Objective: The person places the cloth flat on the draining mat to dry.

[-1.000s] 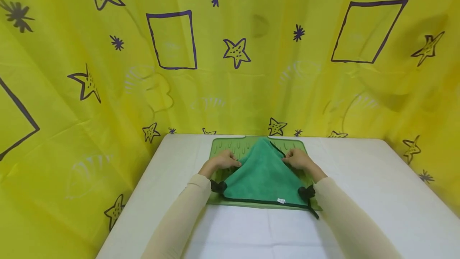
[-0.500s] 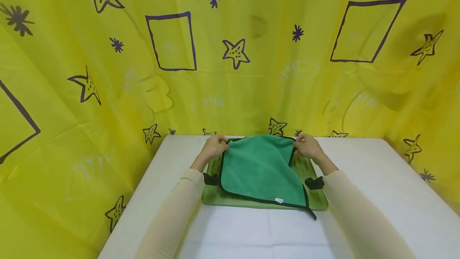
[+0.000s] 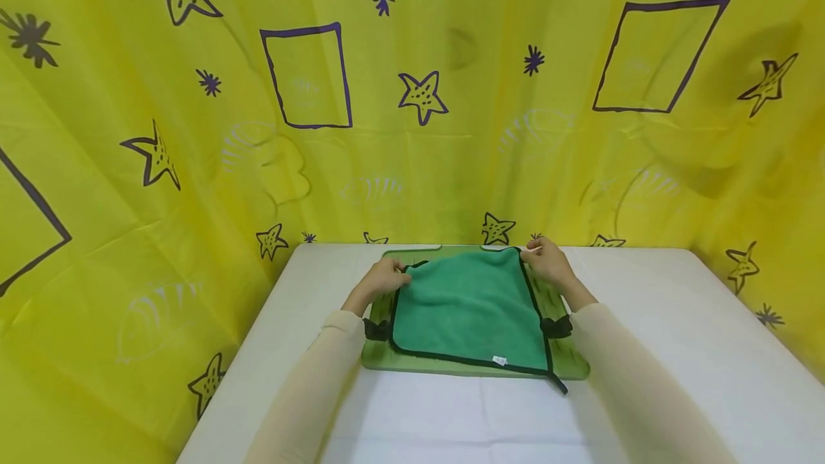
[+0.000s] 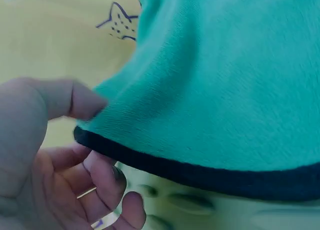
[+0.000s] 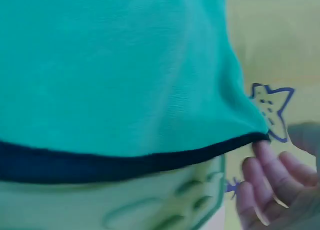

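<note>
head view: left hand point(image 3: 383, 278) pinches green cloth point(image 3: 467, 312) at far-left corner; right hand point(image 3: 548, 262), fingers loose, touches far-right one.

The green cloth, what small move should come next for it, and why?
Probably the left hand should gently draw the far left corner outward: the green cloth shows soft ripples, and the right hand is at the other far corner.

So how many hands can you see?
2. The left hand is at the green cloth's far corner on the left, and the right hand is at its far corner on the right. No other hand shows.
</note>
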The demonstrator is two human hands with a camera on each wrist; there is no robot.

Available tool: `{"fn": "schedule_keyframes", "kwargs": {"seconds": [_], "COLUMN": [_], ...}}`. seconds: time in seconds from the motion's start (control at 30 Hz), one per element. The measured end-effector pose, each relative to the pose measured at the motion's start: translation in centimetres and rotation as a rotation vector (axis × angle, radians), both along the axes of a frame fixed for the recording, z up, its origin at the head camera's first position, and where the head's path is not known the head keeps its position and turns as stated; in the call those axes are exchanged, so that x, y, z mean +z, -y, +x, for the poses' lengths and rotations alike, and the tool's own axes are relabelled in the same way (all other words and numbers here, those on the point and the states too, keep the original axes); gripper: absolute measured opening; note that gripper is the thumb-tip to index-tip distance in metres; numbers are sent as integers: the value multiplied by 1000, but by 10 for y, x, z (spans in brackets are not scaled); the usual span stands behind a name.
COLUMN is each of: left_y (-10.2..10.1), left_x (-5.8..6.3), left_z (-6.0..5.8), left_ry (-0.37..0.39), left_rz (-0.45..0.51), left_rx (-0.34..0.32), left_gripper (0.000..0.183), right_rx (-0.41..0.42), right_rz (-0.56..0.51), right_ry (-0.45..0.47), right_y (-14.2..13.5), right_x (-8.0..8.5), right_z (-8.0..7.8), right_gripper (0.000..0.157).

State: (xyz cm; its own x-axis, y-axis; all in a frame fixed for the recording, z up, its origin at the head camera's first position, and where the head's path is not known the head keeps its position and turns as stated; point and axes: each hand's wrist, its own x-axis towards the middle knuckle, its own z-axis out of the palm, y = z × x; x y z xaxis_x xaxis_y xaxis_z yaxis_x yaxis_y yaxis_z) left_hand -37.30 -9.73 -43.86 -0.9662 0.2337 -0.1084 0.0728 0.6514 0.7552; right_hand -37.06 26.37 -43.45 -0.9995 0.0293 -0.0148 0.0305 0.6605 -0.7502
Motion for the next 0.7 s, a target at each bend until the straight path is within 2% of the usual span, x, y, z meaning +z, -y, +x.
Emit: {"fn": "schedule_keyframes", "kwargs": {"seconds": [0.13,0.23,0.37,0.5,0.6,0.7], "left_y": [-1,-5,-11,-18,-22,-24], "left_x": [-10,-16,-22,-23,-20,-16], "left_z": [-7,-13,-22,-25,-25,-25], "left_ry": [54,78,39,-18,-58,-107], "left_rz": [35,79,104,107,115,124], "left_rx": [15,77,170,243,275,285], "left_gripper": [50,57,53,39,24,23], "right_rx": [27,20,24,33,20,-18], "right_rz": [75,106,111,101,93,83], "right_ry": [76,86,44,10,2,-37], "right_y": [-2,-3,-3,-4,-3,-3], "right_x": [-11,-18,-26,-31,-33,-29], "right_z": [-1,-1,0,0,-2,-3], "right_gripper": [52,39,24,24,24,21]}}
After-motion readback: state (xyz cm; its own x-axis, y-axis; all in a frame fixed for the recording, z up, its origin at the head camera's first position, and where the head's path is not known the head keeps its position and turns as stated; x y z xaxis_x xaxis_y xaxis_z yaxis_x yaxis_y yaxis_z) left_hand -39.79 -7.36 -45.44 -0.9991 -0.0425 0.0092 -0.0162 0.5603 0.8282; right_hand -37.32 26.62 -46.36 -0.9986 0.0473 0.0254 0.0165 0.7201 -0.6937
